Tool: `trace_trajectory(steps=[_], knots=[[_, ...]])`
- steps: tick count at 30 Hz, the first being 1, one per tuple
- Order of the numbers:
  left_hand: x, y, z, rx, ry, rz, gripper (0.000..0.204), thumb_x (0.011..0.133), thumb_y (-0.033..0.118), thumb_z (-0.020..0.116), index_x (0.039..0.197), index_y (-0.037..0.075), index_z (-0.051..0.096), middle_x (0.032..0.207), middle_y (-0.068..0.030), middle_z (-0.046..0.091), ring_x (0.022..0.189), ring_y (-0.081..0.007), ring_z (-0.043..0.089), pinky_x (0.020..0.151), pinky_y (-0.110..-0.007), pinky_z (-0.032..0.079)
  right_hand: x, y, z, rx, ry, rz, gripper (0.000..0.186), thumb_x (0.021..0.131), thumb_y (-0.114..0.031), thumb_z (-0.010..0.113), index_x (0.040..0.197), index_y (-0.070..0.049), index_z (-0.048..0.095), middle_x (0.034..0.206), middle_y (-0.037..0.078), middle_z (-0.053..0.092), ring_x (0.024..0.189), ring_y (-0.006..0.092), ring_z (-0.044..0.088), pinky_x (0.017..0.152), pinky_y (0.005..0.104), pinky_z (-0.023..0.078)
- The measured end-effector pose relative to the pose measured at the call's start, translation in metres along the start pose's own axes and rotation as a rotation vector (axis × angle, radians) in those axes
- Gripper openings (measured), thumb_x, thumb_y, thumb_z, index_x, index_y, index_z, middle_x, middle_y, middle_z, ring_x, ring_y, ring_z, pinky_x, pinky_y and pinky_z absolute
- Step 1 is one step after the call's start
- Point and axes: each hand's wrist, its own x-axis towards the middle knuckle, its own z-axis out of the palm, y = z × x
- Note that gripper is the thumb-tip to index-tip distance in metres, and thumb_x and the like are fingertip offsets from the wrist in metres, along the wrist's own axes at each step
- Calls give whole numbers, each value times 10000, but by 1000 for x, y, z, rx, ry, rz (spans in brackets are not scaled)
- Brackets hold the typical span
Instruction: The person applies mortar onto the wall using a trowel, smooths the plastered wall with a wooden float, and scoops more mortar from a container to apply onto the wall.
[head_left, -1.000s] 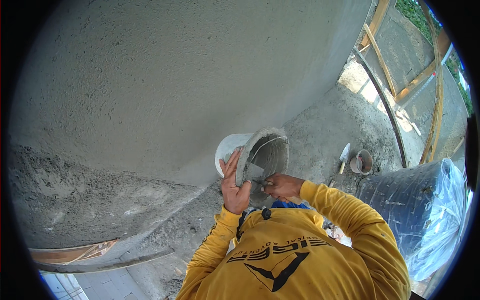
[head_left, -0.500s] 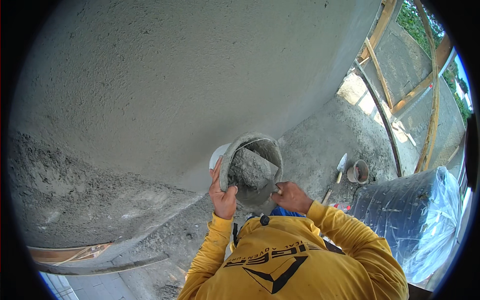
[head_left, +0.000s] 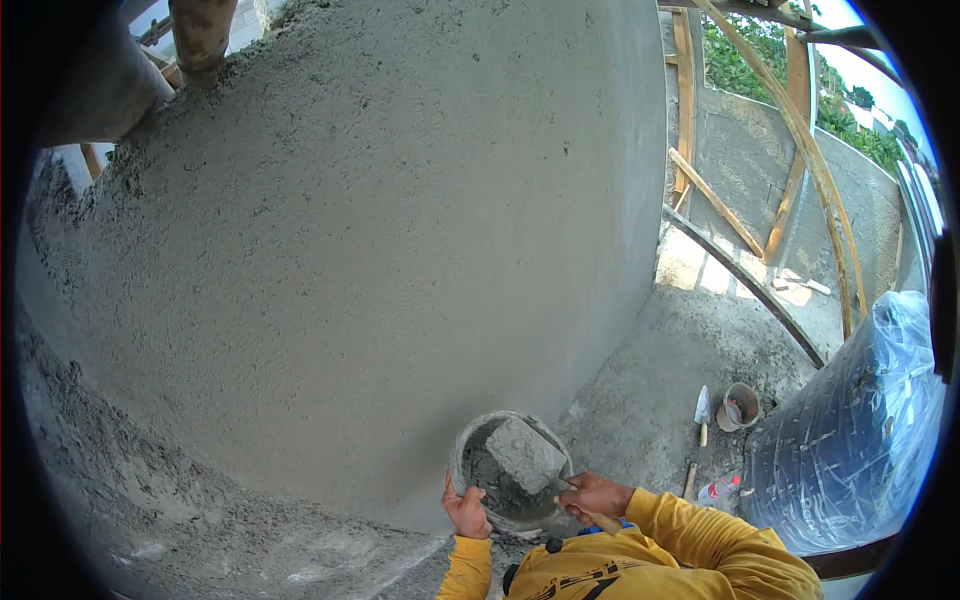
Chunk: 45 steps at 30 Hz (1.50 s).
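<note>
A mortar-crusted bucket (head_left: 480, 510) sits upright against my body at the bottom centre, its mouth upward, with wet grey mortar inside. My left hand (head_left: 466, 505) grips its left rim. In my right hand (head_left: 598, 496) is a wooden-handled trowel (head_left: 525, 455), its blade over the bucket's mouth and coated with a thick load of mortar. Behind the bucket rises a curved wall (head_left: 370, 260) of grey render, smoother near the right and rougher at the lower left.
Right of me, a small trowel (head_left: 702, 410) lies beside a small pail (head_left: 730, 410), near a bottle (head_left: 712, 492) and a tall plastic-wrapped bundle (head_left: 840, 430). Timber braces (head_left: 830, 210) and a dark curved strip (head_left: 745, 275) stand at upper right. A column (head_left: 200, 30) stands at top left.
The view has lifted toward the wall, so the bucket sits lower in frame. The bucket's mouth has turned from sideways to upward, and the mortar-loaded trowel has risen to its mouth.
</note>
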Motion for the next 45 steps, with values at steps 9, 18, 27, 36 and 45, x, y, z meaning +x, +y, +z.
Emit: trace_trajectory(steps=[9, 18, 27, 36, 45], knots=[[31, -12, -34, 7, 128, -126, 529, 668, -35, 493, 1179, -47, 631, 1092, -77, 688, 979, -216, 626, 870, -284, 478, -40, -62, -23, 980, -389, -464, 250, 970, -126, 526, 1199, -27, 534, 839, 41, 506, 632, 132, 524, 564, 312, 547], [-5, 41, -57, 162, 649, -43, 697, 604, 69, 569, 1281, -85, 513, 1104, -144, 628, 974, -256, 591, 885, -329, 461, -190, -228, -94, 488, 651, -1457, 319, 955, -147, 578, 1238, -14, 519, 795, 36, 528, 537, 97, 513, 482, 246, 489], [-67, 70, -79, 307, 846, -60, 461, 851, 160, 634, 1276, -2, 558, 1032, -59, 600, 831, -173, 530, 720, -347, 489, -192, -371, -221, 109, 2458, -1656, 287, 927, -144, 615, 1111, 12, 460, 983, 175, 607, 814, 276, 654, 663, 403, 534], [-98, 85, -95, 281, 796, 56, 277, 756, 272, 599, 757, -4, 592, 1114, -180, 493, 1123, -289, 474, 1092, -369, 281, -1, -156, -56, -894, 369, -984, 236, 830, -149, 617, 980, -37, 474, 733, 183, 604, 710, 427, 619, 634, 505, 486], [-62, 113, -59, 578, 160, 153, 648, 700, -32, 488, 1344, -85, 536, 1143, -80, 660, 945, -135, 593, 906, -255, 463, 4, -48, 41, -1375, 161, -464, 328, 786, -136, 587, 1055, 52, 592, 828, 213, 702, 781, 371, 704, 678, 457, 562]])
